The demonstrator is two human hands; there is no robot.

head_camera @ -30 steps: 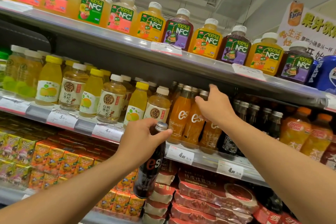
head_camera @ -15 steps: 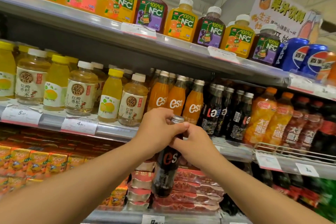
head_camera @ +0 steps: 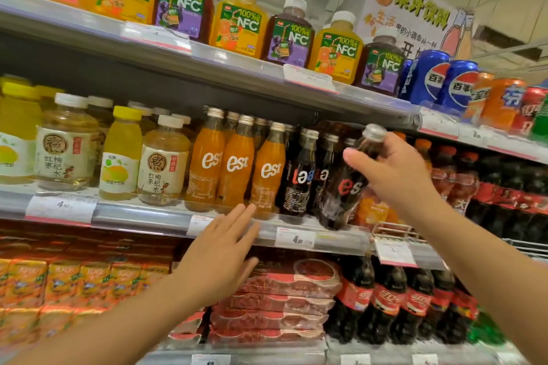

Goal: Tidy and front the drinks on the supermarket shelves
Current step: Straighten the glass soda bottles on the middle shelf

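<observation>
right hand grasping the dark est cola bottle at its neck, tilted, base just over the middle shelf edge. left hand released, fingers straight, below the shelf. risk: knocking over the standing dark est bottles, or slipping from the grip. counted in front: three orange est bottles, two dark ones standing.

Held cola bottle: near-black liquid, silver cap, red-and-white "es" lettering. Three orange bottles in a row, white "est" script, pale metallic caps; dark bottles beside them lettered red, white, blue. Upper shelf juice bottles: yellow-orange alternating with dark purple, green NFC labels, white caps.
</observation>
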